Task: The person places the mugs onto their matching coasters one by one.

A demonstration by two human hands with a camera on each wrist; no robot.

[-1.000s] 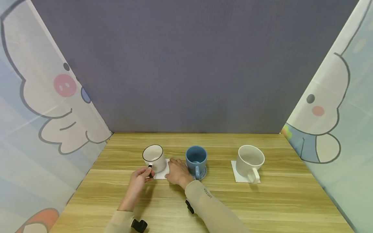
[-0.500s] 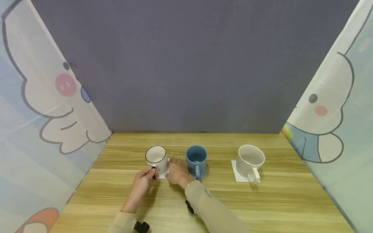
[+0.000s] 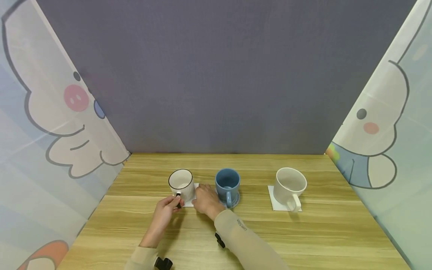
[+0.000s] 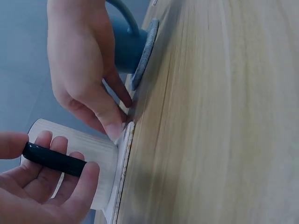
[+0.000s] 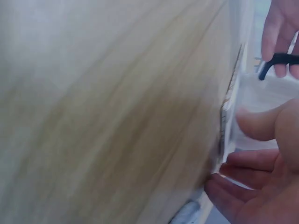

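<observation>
A white ribbed mug [image 3: 186,192] with a dark rim stands upright on a square white coaster [image 3: 189,204] at the left of the row. My left hand [image 3: 164,210] pinches its dark handle [image 4: 53,159] between thumb and fingers. On the coaster's right side, my right hand [image 3: 206,199] holds the edge, thumb at the near corner and fingers along the side. Just right of that hand, a blue mug [image 3: 227,186] rests on a round grey-blue coaster [image 3: 237,201]. The mug covers much of the square coaster in the head view.
Farther right, a larger cream mug [image 3: 288,187] sits on another square white coaster [image 3: 275,204]. Everything stands on a wood-grain table [image 3: 324,232] with a grey panel [image 3: 226,82] behind it and printed curtains at both sides.
The left hand has moved the white mug slightly right, farther over the square coaster; it has barely moved in the last half second. The right hand has stayed at the coaster's edge.
</observation>
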